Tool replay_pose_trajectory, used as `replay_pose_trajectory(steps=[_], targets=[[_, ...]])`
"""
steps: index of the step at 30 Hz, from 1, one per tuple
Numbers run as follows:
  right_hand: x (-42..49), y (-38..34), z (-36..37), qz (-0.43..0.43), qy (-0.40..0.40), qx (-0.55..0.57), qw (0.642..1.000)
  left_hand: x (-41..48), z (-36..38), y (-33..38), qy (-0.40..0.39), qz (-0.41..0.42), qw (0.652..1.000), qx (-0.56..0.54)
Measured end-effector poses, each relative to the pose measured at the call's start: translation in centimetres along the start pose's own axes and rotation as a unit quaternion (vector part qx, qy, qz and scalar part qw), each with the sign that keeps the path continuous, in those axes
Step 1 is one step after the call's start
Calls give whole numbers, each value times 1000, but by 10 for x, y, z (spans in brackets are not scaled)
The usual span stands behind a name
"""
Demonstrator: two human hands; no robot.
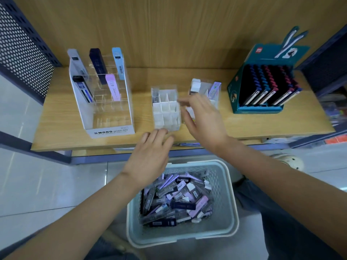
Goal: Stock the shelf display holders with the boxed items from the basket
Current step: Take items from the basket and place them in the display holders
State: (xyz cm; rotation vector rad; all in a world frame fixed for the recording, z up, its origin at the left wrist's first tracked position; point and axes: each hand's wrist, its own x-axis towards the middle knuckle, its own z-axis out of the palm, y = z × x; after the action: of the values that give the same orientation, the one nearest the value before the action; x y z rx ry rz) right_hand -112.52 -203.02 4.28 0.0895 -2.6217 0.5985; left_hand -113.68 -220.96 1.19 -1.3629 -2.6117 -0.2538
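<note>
While both hands carry nothing, the step in hand looks like squaring up the small holders before loading. Wooden shelf (56, 128) carries 4 displays. Basket (228, 212) sits on the floor just below its front edge, with the boxed items (178, 201) heaped loose inside, so stock is within easy reach. MONO tiered holder (110, 132) at left has 5 boxes upright and most slots vacant. Teal pen display (262, 109) at right looks full; leave it. Gridded clear holder (166, 109) is at centre, most cells unfilled. Second clear holder (213, 91) is just beside it, with a few boxes standing in it. Right hand (202, 119) is motion-blurred over the gap between those 2, fingers spread and gripping nothing. Left hand (150, 156) has relaxed fingers apart at the gridded holder's front base; cannot tell if it touches. My call: pin the light acrylic with the left hand, since it will likely slide or tip. Feed 1 box at a time with the right, upright, label out. Fill back cells first so front boxes don't get knocked. Sort by colour in the basket before lifting.
</note>
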Motion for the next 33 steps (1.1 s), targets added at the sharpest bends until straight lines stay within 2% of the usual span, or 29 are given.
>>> replay_pose_trajectory(steps=[3, 6, 9, 11, 15, 17, 22, 24, 27, 30, 33], targets=[[-68, 10, -2, 10, -50, 8, 999, -35, 22, 15, -69, -2, 997, -35], [-135, 19, 12, 61, -148, 30, 987, -65, 44, 31, -176, -44, 980, -86], [-182, 22, 33, 147, -305, 41, 940, -86, 66, 47, -302, -111, 935, -147], [-203, 21, 46, 191, -391, 47, 899, -99, 81, 55, -355, -148, 909, -159], [-221, 13, 67, 245, -476, 65, 842, -118, 100, 61, -421, -211, 868, -158], [-227, 11, 78, 253, -490, 72, 831, -122, 106, 60, -440, -214, 860, -143], [-229, 9, 92, 258, -491, 45, 831, -128, 118, 57, -498, -203, 828, -160], [-224, 8, 94, 268, -513, 20, 815, -130, 121, 55, -497, -201, 830, -155], [-218, 8, 95, 235, -542, -10, 807, -129, 121, 55, -492, -203, 828, -177], [-216, 10, 91, 211, -544, -21, 812, -129, 117, 56, -482, -206, 825, -213], [-214, 9, 82, 211, -502, -27, 838, -129, 106, 60, -415, -242, 831, -282]])
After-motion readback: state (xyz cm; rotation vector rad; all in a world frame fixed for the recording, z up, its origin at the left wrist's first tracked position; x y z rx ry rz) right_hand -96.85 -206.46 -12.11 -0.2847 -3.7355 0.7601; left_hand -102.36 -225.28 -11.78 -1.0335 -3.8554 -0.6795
